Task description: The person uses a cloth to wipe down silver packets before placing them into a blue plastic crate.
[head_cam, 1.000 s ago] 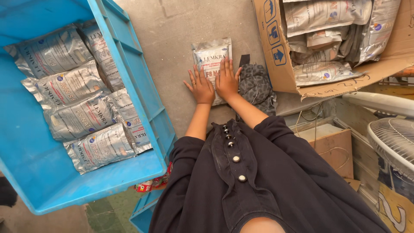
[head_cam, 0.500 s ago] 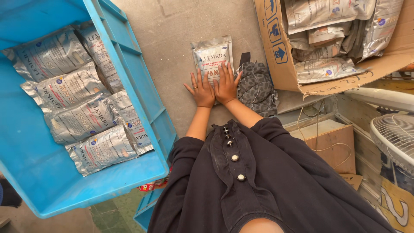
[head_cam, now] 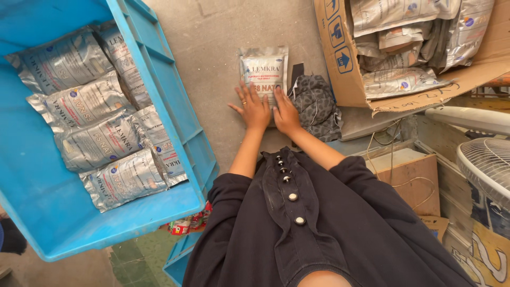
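Head view: my left hand (head_cam: 253, 109) and right hand (head_cam: 286, 112) lie flat, fingers spread, gripping nothing, pressing the lower edge of a silver foil pouch (head_cam: 264, 72) on the concrete floor (head_cam: 212, 48), in the gap between the blue plastic crate (head_cam: 175, 119) and the open cardboard box (head_cam: 340, 58).

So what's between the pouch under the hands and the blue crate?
Head view: only bare concrete floor lies between the pouch and the blue crate. The left hand and right hand rest flat on the pouch's near end.
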